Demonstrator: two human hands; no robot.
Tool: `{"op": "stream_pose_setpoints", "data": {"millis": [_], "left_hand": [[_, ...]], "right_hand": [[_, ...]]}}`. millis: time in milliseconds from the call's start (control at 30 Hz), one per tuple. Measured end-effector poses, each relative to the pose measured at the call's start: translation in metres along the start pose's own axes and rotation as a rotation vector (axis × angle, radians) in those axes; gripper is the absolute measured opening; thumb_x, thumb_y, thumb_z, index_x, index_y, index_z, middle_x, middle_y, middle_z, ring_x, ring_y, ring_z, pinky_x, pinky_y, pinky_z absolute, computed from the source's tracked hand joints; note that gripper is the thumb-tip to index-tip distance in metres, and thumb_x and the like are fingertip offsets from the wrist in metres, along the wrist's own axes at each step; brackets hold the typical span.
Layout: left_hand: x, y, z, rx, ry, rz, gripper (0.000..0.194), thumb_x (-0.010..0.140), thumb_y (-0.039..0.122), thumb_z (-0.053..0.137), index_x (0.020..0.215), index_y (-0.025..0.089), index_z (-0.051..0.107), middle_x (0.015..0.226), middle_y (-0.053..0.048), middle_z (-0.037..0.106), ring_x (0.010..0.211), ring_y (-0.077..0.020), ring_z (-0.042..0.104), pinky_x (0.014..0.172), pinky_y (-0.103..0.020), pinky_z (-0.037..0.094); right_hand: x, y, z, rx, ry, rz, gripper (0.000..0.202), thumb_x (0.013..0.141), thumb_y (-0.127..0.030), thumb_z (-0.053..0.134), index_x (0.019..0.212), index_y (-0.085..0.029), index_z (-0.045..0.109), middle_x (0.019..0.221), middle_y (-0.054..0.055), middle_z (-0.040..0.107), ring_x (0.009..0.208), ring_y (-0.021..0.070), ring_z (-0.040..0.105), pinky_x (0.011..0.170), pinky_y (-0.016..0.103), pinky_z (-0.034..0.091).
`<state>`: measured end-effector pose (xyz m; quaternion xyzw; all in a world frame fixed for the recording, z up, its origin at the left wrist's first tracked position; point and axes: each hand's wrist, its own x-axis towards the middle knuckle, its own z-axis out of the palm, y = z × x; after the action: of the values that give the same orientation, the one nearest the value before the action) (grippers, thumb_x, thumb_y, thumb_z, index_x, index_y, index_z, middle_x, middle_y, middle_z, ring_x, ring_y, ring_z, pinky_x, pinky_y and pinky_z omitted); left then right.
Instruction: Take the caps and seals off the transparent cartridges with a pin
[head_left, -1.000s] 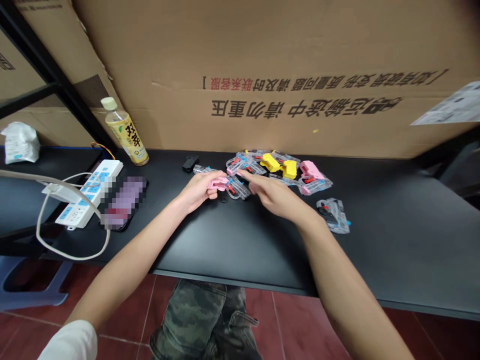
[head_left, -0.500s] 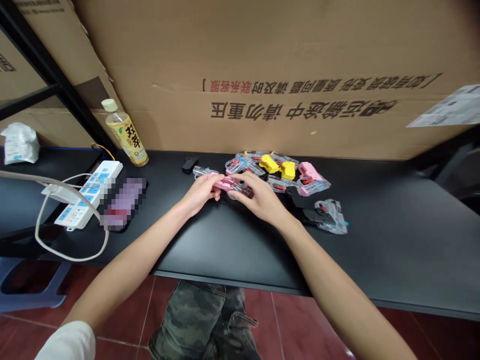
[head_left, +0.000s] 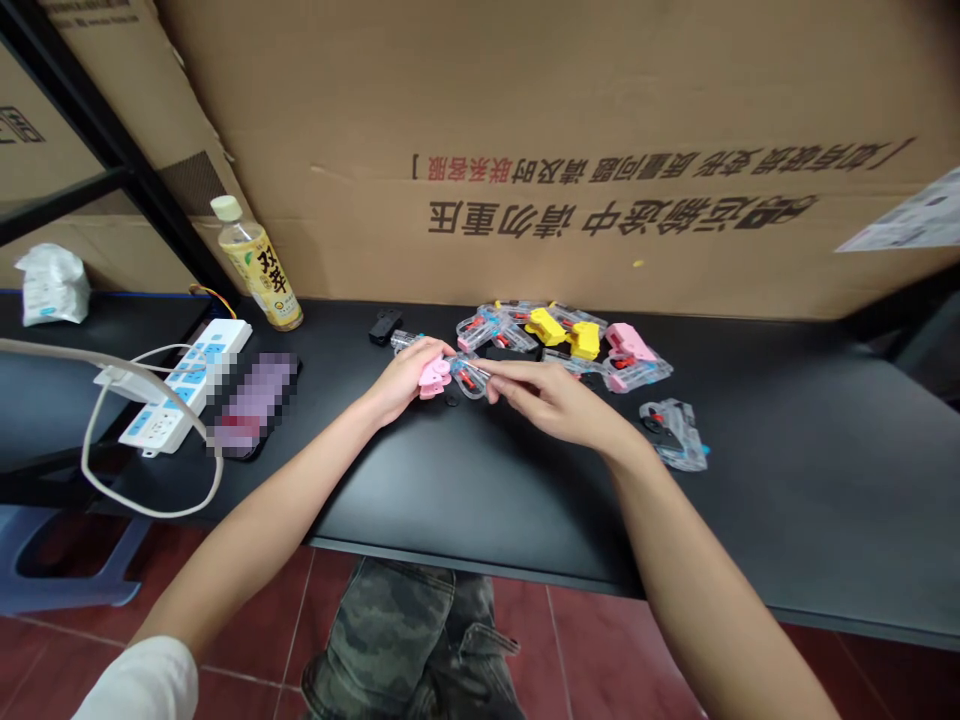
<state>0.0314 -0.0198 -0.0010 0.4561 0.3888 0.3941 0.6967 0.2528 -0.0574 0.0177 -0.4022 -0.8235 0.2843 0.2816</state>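
Note:
My left hand (head_left: 409, 378) is closed around a pink plastic toy-gun part (head_left: 435, 377), its fingertips over the top. Right beside that part is a clear plastic toy-gun piece (head_left: 472, 382) with red and blue bits inside; whether it rests on the table or is held too, I cannot tell. My right hand (head_left: 551, 398) reaches in from the right, index finger stretched and thumb bent under it in a pinch. Something thin and greyish shows at these fingertips, too small to name. Beneath my hands, a small dark ring (head_left: 451, 400) lies on the black table (head_left: 450, 480).
Behind lie clear toy guns (head_left: 495, 328), yellow parts (head_left: 583, 340) and a pink-and-clear toy gun (head_left: 630, 350). Another clear one (head_left: 679, 435) is farther right. Leftward are a black part (head_left: 385, 326), a drink bottle (head_left: 259, 265), a phone (head_left: 255, 405) and a power strip (head_left: 187, 385) with a looping cable.
My right hand has shifted right, off the pink part, and the dark piece at its fingers no longer shows. My left hand has turned the pink part. Black parts near my right wrist are out of sight.

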Motion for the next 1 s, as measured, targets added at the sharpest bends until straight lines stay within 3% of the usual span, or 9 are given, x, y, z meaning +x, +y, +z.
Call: {"op": "stream_pose_setpoints", "data": {"millis": [133,400,567,767,1000], "left_hand": [[-0.0003,0.0004,-0.001,0.001,-0.074,-0.047,0.015,0.092,0.031,0.06,0.087,0.016,0.061,0.065,0.004,0.049,0.047,-0.005,0.045,0.042,-0.015,0.027],[-0.0012,0.0026,0.0022,0.026,-0.042,-0.078,0.015,0.09,0.03,0.061,0.083,0.017,0.059,0.065,0.004,0.051,0.046,-0.0048,0.044,0.042,-0.016,0.026],[-0.0023,0.0,0.0051,0.095,0.005,-0.056,0.014,0.091,0.028,0.06,0.084,0.016,0.064,0.074,0.002,0.057,0.059,-0.0063,0.055,0.052,-0.015,0.04],[-0.0026,0.0018,0.0052,0.061,0.023,-0.089,0.014,0.093,0.025,0.055,0.083,0.017,0.06,0.067,0.002,0.054,0.05,-0.0061,0.05,0.043,-0.015,0.026],[-0.0039,0.0028,0.0075,0.068,0.033,-0.073,0.014,0.093,0.025,0.056,0.084,0.016,0.061,0.072,0.001,0.057,0.055,-0.0061,0.054,0.046,-0.015,0.034]], "right_hand": [[-0.0008,-0.0027,-0.0027,-0.06,-0.076,-0.051,0.045,0.104,-0.032,0.043,0.14,-0.017,0.067,0.081,0.004,0.072,0.068,0.0137,0.063,0.074,0.026,0.053],[0.0001,-0.0042,-0.0004,-0.115,-0.088,-0.103,0.045,0.104,-0.026,0.041,0.14,-0.022,0.067,0.09,0.006,0.077,0.076,0.0156,0.068,0.079,0.028,0.054],[-0.0006,-0.004,0.0019,-0.185,-0.074,-0.105,0.044,0.103,-0.024,0.042,0.138,-0.023,0.068,0.101,0.008,0.079,0.084,0.0177,0.073,0.083,0.03,0.055],[-0.0012,-0.0056,-0.0032,-0.143,-0.065,-0.079,0.042,0.103,-0.028,0.045,0.138,-0.023,0.069,0.104,0.008,0.08,0.084,0.0183,0.074,0.083,0.03,0.056],[-0.0019,-0.005,-0.0042,-0.164,-0.068,-0.084,0.042,0.104,-0.027,0.044,0.138,-0.021,0.069,0.099,0.008,0.079,0.083,0.0175,0.073,0.082,0.028,0.055]]}}
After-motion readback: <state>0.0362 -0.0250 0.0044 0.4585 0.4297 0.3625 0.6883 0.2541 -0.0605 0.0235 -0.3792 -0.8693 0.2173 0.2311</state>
